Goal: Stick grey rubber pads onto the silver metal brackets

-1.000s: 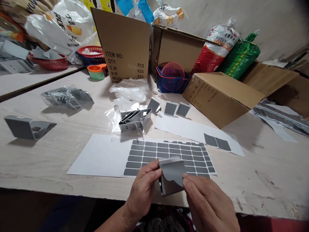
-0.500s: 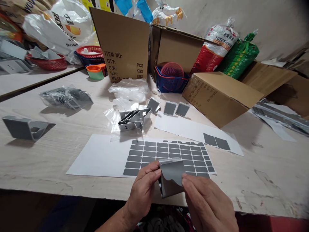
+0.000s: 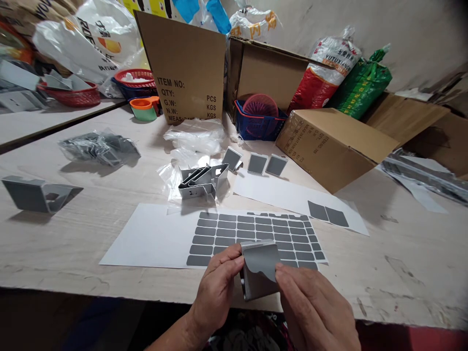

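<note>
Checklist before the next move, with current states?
1. Left hand gripping the gray bracket: ok.
2. Right hand at the bracket's right edge: ok.
3. Wavy-edged gray pad stuck down flat on the bracket: cannot tell.
4. Printed sheet with rows of gray pads fully in view: not ok, hands and bracket hide part of its near side.
5. Two larger gray pads present on the other white sheet: ok.
6. Bracket at far left away from both hands: ok.

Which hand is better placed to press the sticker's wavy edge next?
Probably the right hand: its fingertips are at the sticker, while the left hand grips the holder from the left.
</note>
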A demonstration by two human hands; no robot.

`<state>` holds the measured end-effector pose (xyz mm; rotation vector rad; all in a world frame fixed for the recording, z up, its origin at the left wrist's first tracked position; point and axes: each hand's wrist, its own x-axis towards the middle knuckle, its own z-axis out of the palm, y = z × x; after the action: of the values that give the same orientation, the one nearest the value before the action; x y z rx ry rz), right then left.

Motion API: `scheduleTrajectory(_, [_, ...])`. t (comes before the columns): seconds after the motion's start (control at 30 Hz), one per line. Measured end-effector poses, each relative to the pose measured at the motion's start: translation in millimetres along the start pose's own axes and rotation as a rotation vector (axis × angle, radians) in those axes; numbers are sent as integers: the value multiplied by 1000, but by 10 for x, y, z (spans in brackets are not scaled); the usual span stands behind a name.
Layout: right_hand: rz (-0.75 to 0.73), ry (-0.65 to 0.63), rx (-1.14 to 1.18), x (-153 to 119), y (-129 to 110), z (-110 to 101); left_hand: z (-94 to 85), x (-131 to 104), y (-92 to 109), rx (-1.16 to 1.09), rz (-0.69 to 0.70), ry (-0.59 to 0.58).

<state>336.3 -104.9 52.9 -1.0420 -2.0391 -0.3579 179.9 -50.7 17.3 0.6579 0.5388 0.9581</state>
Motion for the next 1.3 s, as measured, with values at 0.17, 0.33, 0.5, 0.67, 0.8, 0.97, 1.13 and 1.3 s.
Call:
scheduleTrajectory(0.17, [11, 8, -13, 2, -6, 5, -23, -6, -32, 1, 22, 31])
scheduleTrajectory(0.33, [7, 3, -6, 17, 1, 10, -27, -7, -43, -16, 14, 28])
scheduleTrajectory(0.5, [1, 10, -11, -17, 7, 19, -7, 0, -18, -17, 6, 19])
scheduleTrajectory(0.67, [2, 12, -12, -49, 7, 24, -25, 8, -35, -46, -9, 22])
scheduleTrajectory(0.8, [3, 15, -26, -39, 1, 38, -42, 2, -68, -68, 5, 45])
scheduleTrajectory(0.97, [0, -1, -57, -34, -16, 41, -27, -6, -75, -59, -7, 113])
scheduleTrajectory(1.13, [-19, 8, -82, -47, -12, 60, -18, 11, -76, -11, -36, 169])
scheduleTrajectory(1.3, [-19, 46, -87, -75, -28, 100, -3, 25, -69, 3, -45, 127])
